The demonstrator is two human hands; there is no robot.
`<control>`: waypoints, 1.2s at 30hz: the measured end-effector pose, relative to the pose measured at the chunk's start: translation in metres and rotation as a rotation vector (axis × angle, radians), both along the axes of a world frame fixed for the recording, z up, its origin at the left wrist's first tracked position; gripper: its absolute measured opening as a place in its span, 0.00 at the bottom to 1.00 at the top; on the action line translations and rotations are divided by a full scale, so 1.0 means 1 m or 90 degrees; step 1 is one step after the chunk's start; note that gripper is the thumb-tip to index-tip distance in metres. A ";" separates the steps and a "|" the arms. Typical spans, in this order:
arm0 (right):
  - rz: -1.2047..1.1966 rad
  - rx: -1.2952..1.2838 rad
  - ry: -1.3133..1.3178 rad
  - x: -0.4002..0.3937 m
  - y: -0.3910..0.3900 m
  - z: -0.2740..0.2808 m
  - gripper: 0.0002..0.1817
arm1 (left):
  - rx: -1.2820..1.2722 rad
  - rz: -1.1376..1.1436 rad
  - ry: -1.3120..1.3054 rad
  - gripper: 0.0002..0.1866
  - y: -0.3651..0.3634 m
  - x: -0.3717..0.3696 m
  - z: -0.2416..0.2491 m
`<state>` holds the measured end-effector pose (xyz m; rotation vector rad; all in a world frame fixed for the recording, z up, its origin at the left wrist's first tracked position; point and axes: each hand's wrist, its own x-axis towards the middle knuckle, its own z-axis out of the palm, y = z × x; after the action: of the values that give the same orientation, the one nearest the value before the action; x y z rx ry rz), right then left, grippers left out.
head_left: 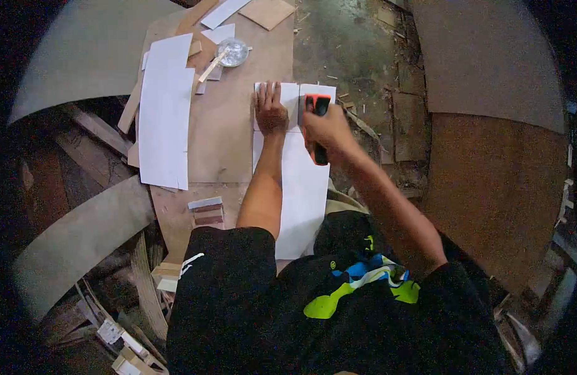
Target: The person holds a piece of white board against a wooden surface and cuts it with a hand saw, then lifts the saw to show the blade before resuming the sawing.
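Observation:
A long white board (304, 187) lies on the brown work surface, with thin lines across its far part. My left hand (271, 110) rests on the board's far left part, its fingers stretched out and pressing flat. At the far right part of the board, my right hand (331, 131) is wrapped round the orange and black handle (318, 155) of a tool that looks like a handsaw. The grey blade (302, 109) stands along a line in the board, between my two hands.
Left of the work surface (222, 144) lies another white panel (165, 112). A round container (232, 52) with a stick (212, 67) across it stands beyond. Small blocks (207, 211) sit near my left forearm. Wood scraps (122, 337) lie at the lower left; large brown sheets (495, 187) stand right.

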<state>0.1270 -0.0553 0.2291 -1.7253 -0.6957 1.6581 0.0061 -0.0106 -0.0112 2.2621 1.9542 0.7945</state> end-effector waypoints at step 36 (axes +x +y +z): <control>-0.037 0.128 -0.188 -0.017 -0.072 -0.073 0.07 | -0.008 -0.015 -0.018 0.29 -0.003 0.002 -0.001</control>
<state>0.1103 -0.1271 0.1566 -1.8414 -0.9060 1.2593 0.0077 -0.0140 -0.0126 2.2501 1.9122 0.8049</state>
